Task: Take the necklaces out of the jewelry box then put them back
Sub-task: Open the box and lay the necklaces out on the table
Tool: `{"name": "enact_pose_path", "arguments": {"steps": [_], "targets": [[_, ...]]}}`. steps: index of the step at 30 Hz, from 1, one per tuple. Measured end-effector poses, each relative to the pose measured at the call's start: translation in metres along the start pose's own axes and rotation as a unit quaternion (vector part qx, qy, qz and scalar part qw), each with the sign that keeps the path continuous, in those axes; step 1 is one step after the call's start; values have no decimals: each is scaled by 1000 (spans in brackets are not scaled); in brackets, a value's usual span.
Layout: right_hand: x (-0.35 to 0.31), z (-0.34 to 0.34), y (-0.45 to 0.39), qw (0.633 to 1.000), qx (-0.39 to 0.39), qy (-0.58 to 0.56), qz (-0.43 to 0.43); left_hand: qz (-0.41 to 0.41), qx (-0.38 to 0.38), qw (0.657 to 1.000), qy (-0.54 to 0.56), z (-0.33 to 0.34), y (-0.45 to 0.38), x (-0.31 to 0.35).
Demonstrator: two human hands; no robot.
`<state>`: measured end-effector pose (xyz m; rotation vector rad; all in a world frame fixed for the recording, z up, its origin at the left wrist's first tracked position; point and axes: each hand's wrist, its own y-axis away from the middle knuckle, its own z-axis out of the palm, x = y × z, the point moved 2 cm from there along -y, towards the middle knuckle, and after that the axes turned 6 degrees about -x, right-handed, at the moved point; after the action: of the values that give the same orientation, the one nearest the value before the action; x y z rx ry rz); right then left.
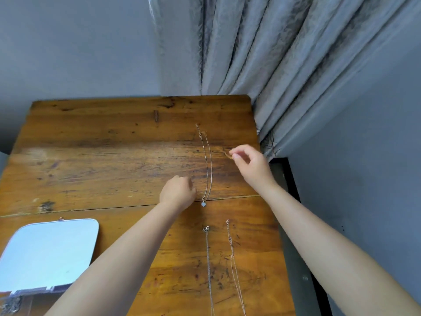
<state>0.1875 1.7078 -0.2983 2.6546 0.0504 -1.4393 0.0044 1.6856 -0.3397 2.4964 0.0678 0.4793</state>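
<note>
Head view: right hand [247, 160] pinches a thin gold chain [226, 154] to lay it beside the pendant necklace [207, 169] on the table [102, 156]; left hand [177, 192] is curled, contents unclear; jewelry box [49, 254] lies open at lower left.

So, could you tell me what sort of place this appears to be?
Probably a room at home, perhaps a bedroom: a worn wooden table against a grey wall, grey curtains behind, and a mirrored jewelry box lid.

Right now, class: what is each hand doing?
Left hand: closed in a loose fist; whether it holds anything cannot be told.
Right hand: pinching a thin gold chain.
</note>
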Motion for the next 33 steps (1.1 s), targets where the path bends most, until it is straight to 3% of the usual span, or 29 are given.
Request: {"name": "enact_pose_path", "arguments": {"steps": [3,7,15,19,23,29,33], "targets": [[48,31,40,985,2,162,-65,30,28,998,-44,15,7,-5],[74,47,72,957,5,251,-142,68,44,993,-84,31,19,-14],[83,46,103,932,-48,333,-131,97,54,991,-74,47,40,-25],[68,75,129,930,-100,337,-110,75,87,992,-52,52,76,-70],[41,66,116,974,23,221,39,122,108,986,-16,42,79,-64],[-60,174,134,994,25,104,-38,105,185,977,2,27,143,-156],[-100,250,169,992,-28,88,-89,22,267,963,22,23,201,-252]]}}
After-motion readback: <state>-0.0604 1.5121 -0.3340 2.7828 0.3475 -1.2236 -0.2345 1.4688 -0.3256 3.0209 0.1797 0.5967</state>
